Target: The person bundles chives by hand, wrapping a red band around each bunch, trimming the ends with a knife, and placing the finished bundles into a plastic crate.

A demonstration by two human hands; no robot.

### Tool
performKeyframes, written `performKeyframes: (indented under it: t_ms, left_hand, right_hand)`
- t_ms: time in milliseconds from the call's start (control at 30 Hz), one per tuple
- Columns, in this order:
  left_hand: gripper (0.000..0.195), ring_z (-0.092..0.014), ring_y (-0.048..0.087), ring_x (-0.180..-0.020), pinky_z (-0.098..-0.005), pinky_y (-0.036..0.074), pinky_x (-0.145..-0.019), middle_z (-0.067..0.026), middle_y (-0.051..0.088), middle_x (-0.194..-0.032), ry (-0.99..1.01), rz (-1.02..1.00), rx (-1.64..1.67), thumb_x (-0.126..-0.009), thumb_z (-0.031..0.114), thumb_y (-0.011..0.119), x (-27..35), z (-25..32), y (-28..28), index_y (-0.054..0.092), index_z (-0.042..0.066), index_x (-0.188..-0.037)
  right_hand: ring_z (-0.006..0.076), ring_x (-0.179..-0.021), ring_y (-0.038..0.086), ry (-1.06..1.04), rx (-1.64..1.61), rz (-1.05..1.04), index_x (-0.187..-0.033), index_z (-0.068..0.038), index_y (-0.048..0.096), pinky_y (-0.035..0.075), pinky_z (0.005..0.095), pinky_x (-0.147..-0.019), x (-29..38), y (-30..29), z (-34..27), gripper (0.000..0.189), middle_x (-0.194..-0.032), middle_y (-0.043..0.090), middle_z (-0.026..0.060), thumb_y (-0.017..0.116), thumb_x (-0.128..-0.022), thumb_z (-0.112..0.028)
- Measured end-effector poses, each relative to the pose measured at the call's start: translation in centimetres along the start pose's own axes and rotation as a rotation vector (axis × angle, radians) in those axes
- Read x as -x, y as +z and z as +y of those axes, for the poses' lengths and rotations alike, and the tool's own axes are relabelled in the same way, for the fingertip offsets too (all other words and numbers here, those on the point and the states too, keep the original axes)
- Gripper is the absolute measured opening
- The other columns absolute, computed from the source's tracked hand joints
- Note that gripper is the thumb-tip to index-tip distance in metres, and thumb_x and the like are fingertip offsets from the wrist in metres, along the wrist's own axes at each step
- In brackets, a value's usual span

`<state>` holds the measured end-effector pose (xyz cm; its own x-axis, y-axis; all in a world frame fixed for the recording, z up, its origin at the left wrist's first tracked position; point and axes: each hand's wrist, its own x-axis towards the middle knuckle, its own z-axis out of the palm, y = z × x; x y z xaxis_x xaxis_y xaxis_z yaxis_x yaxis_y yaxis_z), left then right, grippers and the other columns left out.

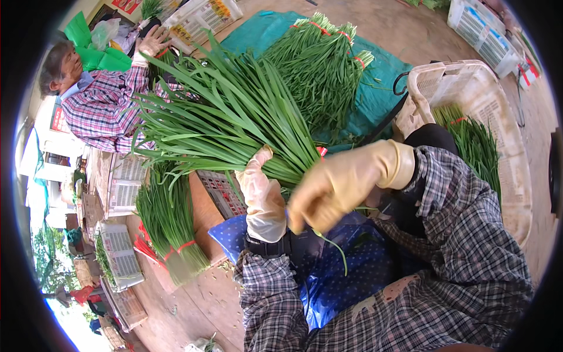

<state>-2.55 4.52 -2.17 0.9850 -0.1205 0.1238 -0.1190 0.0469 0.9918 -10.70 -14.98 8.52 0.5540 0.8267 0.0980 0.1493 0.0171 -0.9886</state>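
My left hand (264,193), in a pale rubber glove, is closed around a large bunch of green garlic chives (228,119), whose leaves fan out to the upper left. Over the stem end of the bunch is my right hand (330,189), in a yellowish rubber glove and blurred; whether its fingers grip anything cannot be told. A single loose stalk (336,248) hangs just below it. Part of a red tie (322,151) shows beside the right glove. Blue dotted plastic (352,273) covers my lap under both hands.
Tied chive bunches (316,66) lie on a teal sheet (382,92) ahead. More tied bunches (176,220) rest on the left, near red ties (147,248). A white plastic crate (514,176) at right holds chives. A co-worker (101,101) in a plaid shirt sits at upper left.
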Motion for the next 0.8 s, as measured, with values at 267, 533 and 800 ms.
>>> performKeyframes:
  t_ms: [267,533,800]
  left_hand:
    - [0.021,-0.018,0.059,-0.094,-0.0323,0.052,-0.081,-0.0076,0.062,-0.105,-0.043,-0.274,-0.033,-0.079,-0.006,0.056,0.6,2.2,3.1,0.065,0.001,-0.097]
    - [0.042,-0.021,0.062,-0.097,-0.0345,0.051,-0.087,-0.0073,0.062,-0.112,-0.557,-0.275,0.55,-0.078,0.003,0.064,0.7,4.3,4.7,0.057,0.001,-0.12]
    - [0.043,-0.021,0.062,-0.093,-0.0337,0.051,-0.083,-0.006,0.064,-0.107,-0.558,-0.314,0.397,-0.075,0.005,0.063,1.0,3.5,4.7,0.06,0.003,-0.118]
  right_hand:
    - [0.0207,-0.073,0.065,-0.066,0.474,1.134,-0.091,-0.001,0.062,0.052,0.031,-0.064,-1.1,-2.9,3.6,0.019,-0.082,0.066,0.01,0.056,-0.076,0.009]
    - [0.0332,-0.075,0.065,0.019,0.848,1.243,-0.098,-0.006,0.065,0.052,0.0418,-0.067,-0.3,-3.3,3.5,0.023,-0.08,0.066,0.0148,0.06,-0.075,-0.007]
    - [0.0362,-0.078,0.065,0.28,0.813,1.08,-0.123,-0.01,0.058,0.052,0.0443,-0.07,0.8,-4.0,2.9,0.051,-0.083,0.066,0.0187,0.066,-0.074,-0.02]
